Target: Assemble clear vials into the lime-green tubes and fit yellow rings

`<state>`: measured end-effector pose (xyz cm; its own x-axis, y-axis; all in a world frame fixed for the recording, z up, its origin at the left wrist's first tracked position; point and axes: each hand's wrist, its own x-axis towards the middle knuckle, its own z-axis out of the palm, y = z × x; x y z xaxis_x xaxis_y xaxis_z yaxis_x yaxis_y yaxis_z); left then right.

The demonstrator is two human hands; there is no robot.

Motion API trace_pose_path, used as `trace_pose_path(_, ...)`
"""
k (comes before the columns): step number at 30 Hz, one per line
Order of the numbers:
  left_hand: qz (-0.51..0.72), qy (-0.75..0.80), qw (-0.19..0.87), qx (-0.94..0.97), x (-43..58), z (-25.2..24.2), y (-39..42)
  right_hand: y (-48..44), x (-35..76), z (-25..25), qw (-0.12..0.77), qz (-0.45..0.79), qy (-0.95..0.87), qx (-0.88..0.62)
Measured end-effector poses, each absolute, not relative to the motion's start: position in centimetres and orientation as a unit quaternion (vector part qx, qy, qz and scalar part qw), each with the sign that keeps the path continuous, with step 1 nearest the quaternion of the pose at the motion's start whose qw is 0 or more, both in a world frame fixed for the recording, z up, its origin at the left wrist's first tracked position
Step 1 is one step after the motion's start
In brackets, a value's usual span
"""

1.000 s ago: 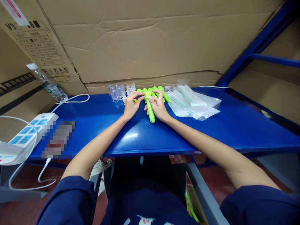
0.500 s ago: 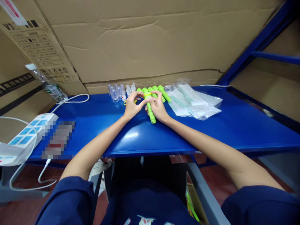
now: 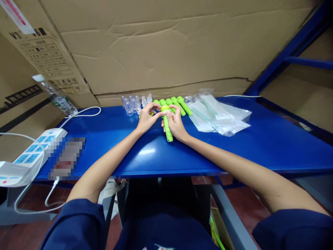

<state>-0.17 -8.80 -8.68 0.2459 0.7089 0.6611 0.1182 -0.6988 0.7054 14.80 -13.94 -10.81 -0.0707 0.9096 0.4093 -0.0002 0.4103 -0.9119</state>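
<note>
In front of me a green flashlight-shaped handle [image 3: 168, 130] points its wider head away, with a yellow ring [image 3: 164, 108] around that head. My right hand [image 3: 176, 124] is closed around the green handle just below the head. With thumb and fingertips my left hand [image 3: 147, 119] grips the yellow ring from the left side. Loose yellow rings [image 3: 151, 114] lie on the table beside my left hand, partly hidden by it. Behind both hands several more green handles [image 3: 184, 105] lie in a row.
Several clear plastic cups [image 3: 128, 107] and small whitish parts [image 3: 144, 101] stand left of the green row. Clear plastic bags [image 3: 221, 116] lie at right on the blue table [image 3: 270, 139]. A power strip [image 3: 39, 149], phone [image 3: 69, 158] and water bottle [image 3: 62, 102] are at left.
The view has shifted slightly, so everything sits a little lower and to the right. Both hands keep nearly the same grip on the green handle and its yellow ring.
</note>
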Motion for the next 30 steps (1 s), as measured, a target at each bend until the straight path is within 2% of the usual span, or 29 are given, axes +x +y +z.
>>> trace_pose_path(11,0.529,0.216,0.214,0.792,0.2,-5.5,-5.9,-11.3,15.2,-9.9,0.616,0.364,-0.618,-0.326)
trace_pose_path(23,0.46,0.215,0.222,0.833,0.5,-6.3,-1.3,-8.0,14.6,-11.6,0.648,0.368,-0.568,-0.349)
trace_pose_path(30,0.454,0.221,0.185,0.843,0.4,-6.7,-1.9,-8.1,14.7,-11.6,0.642,0.362,-0.579,-0.35)
